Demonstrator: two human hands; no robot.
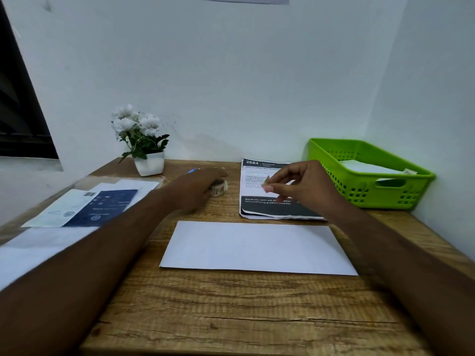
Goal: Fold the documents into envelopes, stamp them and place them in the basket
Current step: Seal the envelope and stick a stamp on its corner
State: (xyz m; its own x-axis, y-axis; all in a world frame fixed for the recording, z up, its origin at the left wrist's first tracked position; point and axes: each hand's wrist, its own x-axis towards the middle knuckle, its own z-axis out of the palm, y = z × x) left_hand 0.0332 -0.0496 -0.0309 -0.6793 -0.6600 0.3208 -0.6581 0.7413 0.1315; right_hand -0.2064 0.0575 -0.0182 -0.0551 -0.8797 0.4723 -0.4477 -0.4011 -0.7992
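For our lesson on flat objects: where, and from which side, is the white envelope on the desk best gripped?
Probably its near long edge, pinched from the person's side: the white envelope lies flat on the wooden desk, so a thumb must slide under an edge, and that one is unobstructed.

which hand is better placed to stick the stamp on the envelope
Right. The right hand already pinches a small stamp, close behind the white envelope. The left hand lies over the stamp roll, blurred, so it would probably need to pick a stamp first.
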